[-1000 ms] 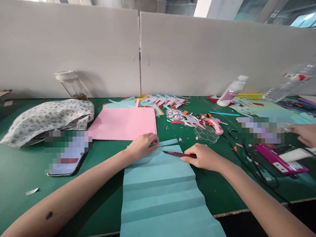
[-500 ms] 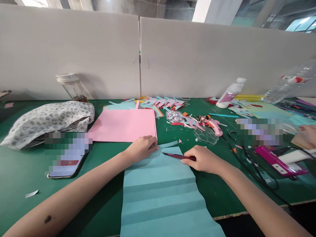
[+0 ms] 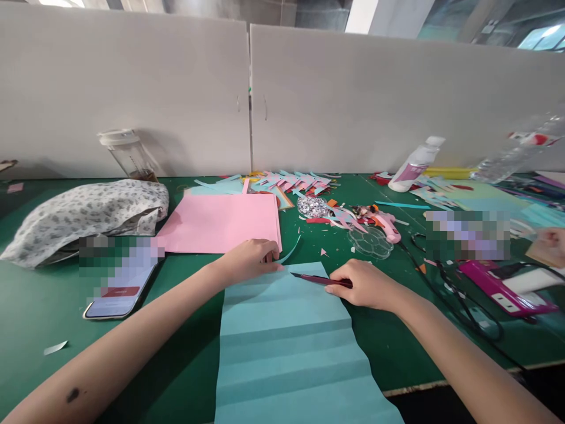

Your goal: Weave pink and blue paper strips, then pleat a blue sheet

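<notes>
A long teal sheet of paper with fold creases lies in front of me on the green mat. My left hand is closed at the sheet's far left corner and pinches a thin teal strip that curls upward. My right hand is closed around a dark red craft knife lying along the sheet's far edge, its tip pointing left toward my left hand.
Pink paper lies behind the teal sheet. A phone and a patterned fabric bag sit left. Paper scraps, a pink glue gun, a clear palette, a bottle and cables sit right. Another person's hand is far right.
The cut teal strip has lifted from lying flat to curling up in my left fingers. The knife hand stays almost in place. The other person's hand has drawn back to the right.
</notes>
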`<state>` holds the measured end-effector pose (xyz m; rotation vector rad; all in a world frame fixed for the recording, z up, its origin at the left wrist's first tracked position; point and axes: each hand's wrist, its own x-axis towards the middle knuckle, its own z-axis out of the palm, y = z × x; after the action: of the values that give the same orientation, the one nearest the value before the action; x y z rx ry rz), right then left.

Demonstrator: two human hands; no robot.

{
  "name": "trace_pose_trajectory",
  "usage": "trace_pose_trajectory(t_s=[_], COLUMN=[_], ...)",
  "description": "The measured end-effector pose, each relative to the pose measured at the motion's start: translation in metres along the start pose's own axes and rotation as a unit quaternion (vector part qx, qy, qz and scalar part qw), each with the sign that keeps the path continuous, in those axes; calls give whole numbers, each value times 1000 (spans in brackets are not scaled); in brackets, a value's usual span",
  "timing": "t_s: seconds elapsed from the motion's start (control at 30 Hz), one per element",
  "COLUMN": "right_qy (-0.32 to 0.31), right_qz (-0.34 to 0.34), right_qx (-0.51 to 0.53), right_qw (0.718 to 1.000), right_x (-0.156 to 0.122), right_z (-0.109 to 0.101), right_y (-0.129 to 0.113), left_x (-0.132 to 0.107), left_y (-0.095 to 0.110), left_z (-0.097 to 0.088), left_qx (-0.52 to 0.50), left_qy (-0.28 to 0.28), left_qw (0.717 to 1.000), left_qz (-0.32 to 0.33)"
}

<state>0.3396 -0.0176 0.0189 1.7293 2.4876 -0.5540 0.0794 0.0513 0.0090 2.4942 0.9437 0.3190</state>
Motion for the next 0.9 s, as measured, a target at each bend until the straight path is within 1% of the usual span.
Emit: trace_pose_trajectory(t_s=[0.1,0.27,0.4,0.47,0.57,0.63,0.67,0.73,0.83,0.9], right_qy=[-6,-12,-25,-28,-26,-25,-17,21,107,152], right_qz=[5,7,11,9,6,4,-1,-29,-114,-154], right_qx=[-3,-3,1,2,3,3,1,-3,15,35], right_qw=[1000,1000,1000,1000,1000,1000,1000,999,988,976], right_x=[-1,0,1,2,1,0,-1,-3,-7,-10], right_z=[-1,-1,-2,-2,-3,-3,-3,-4,-2,2], right_y=[-1,-2,-1,1,2,0,-2,-8,-23,-32], left_x=[-2,-2,-1,-1,-3,-6,-7,-9,-11,-11], left_y=[-3,-1,-1,-4,-7,-8,-8,-7,-6,-6], left_z=[-7,-3,1,1,-2,-4,-5,-5,-3,0], left_qx=[7,82,122,117,86,85,93,115,146,167], left_qy=[-24,-4,10,12,-3,-7,-5,2,10,16], left_qw=[1000,996,992,993,996,996,995,992,988,984], left_qz=[8,23,18,17,28,35,37,43,59,64])
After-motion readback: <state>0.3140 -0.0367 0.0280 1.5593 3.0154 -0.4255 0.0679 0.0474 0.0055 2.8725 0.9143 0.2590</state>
